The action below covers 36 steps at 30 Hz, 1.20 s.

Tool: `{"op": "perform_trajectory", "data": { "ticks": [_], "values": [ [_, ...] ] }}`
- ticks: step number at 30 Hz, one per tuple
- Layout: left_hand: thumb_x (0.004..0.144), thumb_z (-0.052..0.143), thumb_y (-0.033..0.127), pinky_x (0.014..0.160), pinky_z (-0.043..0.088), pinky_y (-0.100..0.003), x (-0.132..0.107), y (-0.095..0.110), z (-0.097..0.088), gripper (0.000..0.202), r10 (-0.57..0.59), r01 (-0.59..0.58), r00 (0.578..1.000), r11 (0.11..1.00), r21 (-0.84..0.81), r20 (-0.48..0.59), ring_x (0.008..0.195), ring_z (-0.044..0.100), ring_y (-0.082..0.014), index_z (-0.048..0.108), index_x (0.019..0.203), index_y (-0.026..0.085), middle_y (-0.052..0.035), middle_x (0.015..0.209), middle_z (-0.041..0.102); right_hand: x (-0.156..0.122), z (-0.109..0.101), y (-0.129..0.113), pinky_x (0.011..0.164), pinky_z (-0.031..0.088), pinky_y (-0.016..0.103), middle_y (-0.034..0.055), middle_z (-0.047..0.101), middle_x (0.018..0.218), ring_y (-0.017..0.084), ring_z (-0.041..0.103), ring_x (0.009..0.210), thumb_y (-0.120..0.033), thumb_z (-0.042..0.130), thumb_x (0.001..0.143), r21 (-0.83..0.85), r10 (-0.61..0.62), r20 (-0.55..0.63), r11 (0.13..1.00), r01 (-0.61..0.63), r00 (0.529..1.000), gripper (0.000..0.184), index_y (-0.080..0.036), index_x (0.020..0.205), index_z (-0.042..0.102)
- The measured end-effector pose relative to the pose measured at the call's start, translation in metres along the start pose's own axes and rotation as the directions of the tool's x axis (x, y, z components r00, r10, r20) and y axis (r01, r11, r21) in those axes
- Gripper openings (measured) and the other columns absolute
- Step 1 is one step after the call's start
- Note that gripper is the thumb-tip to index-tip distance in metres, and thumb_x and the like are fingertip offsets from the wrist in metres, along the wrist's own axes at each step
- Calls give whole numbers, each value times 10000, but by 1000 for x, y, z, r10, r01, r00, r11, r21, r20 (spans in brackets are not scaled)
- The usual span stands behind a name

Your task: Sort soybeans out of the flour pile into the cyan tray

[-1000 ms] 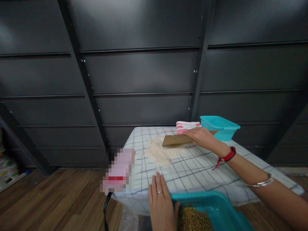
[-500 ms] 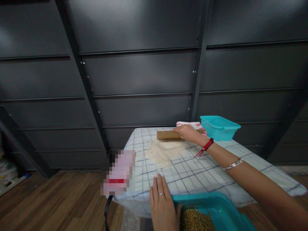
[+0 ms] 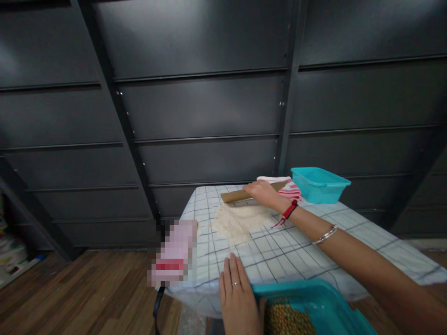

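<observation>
My right hand is closed on the upper edge of a brown cardboard strip, which stands tilted behind a flat spread of pale grains, like rice, on the checked cloth. Part of the strip is hidden by the hand. Near the front edge of the table, my left hand lies with its fingers stretched out, its thumb beside the left rim of a teal tub. Greenish-brown beans or seeds lie inside that tub.
At the back right stands a turquoise basin, with a pink-and-white striped towel beside it. A blurred-out pink object with a black strap lies at the left table edge. A dark panelled wall rises behind.
My right hand has shifted a little left with the cardboard strip, whose left end now points lower and nearer. The left hand has hardly moved.
</observation>
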<state>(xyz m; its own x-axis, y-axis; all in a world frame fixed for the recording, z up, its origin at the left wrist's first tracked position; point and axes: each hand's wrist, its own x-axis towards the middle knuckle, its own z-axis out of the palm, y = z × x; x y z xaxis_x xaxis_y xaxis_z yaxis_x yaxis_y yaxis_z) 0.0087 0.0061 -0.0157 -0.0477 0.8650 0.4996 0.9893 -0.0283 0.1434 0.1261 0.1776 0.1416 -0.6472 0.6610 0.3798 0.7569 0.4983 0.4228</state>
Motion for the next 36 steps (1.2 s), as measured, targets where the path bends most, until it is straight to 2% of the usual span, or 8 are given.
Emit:
{"op": "perform_trajectory", "data": {
  "ticks": [3, 9, 13, 20, 24, 28, 32, 36],
  "values": [
    [567, 535, 143, 953, 394, -475, 0, -2, 2, 681, 15, -15, 1000, 1000, -8, -7, 1199, 395, -312, 423, 1233, 56, -142, 1319, 438, -10, -3, 2, 637, 375, 245, 70, 668, 829, 168, 607, 774, -68, 466, 774, 13, -10, -4, 1000, 10, 1000, 209, -162, 896, 607],
    [608, 538, 161, 966, 379, -490, -2, -6, 8, 674, 24, -24, 1000, 999, -36, -4, 1215, 371, -323, 391, 1259, 68, -159, 1338, 413, -35, -28, 15, 648, 393, 256, 81, 664, 894, 177, 602, 800, -57, 450, 762, 12, 16, -56, 1000, -15, 998, 255, -160, 937, 605],
    [610, 536, 158, 962, 383, -497, -2, -5, 7, 676, 40, -40, 999, 998, -42, -11, 1214, 370, -328, 384, 1262, 63, -167, 1336, 413, -40, -28, 10, 587, 373, 235, 47, 672, 813, 154, 600, 723, -59, 458, 751, 13, 15, -77, 1000, -14, 997, 231, -183, 866, 615],
    [601, 538, 144, 982, 366, -489, -3, -3, 3, 684, 2, -2, 1000, 998, -57, 1, 1230, 350, -318, 380, 1260, 55, -155, 1349, 398, -24, -24, 9, 555, 327, 245, 60, 661, 782, 154, 587, 675, -83, 440, 788, -3, 26, -122, 1000, -26, 992, 203, -154, 895, 598],
    [623, 539, 158, 993, 358, -487, -2, -4, 2, 677, 27, -26, 999, 998, -54, 21, 1237, 343, -312, 366, 1269, 54, -158, 1349, 398, 0, -19, -1, 608, 340, 248, 64, 658, 872, 155, 589, 757, -73, 448, 802, 17, -39, -135, 999, 42, 990, 232, -155, 978, 575],
    [629, 562, 169, 1006, 343, -489, -2, -3, 0, 684, 4, -2, 999, 999, -51, 38, 1243, 331, -319, 361, 1272, 49, -169, 1349, 395, 20, -7, -11, 631, 351, 258, 59, 659, 847, 162, 589, 764, -94, 482, 801, 42, -105, -130, 993, 111, 986, 178, -157, 924, 593],
    [637, 550, 168, 1001, 347, -494, -2, -2, -1, 661, 8, -6, 999, 998, -58, 37, 1239, 337, -319, 375, 1265, 58, -159, 1348, 399, 16, 2, -5, 639, 367, 261, 57, 662, 852, 169, 595, 770, -92, 504, 785, 66, -138, -118, 987, 147, 983, 190, -158, 936, 599],
    [633, 541, 145, 1009, 336, -497, -4, -3, 1, 681, 9, -7, 1000, 998, -69, 25, 1255, 311, -315, 347, 1280, 56, -158, 1357, 386, -1, 0, 12, 655, 389, 249, 35, 664, 822, 157, 599, 763, -58, 511, 751, 94, -172, -103, 979, 182, 980, 206, -165, 894, 612]
  ]
}}
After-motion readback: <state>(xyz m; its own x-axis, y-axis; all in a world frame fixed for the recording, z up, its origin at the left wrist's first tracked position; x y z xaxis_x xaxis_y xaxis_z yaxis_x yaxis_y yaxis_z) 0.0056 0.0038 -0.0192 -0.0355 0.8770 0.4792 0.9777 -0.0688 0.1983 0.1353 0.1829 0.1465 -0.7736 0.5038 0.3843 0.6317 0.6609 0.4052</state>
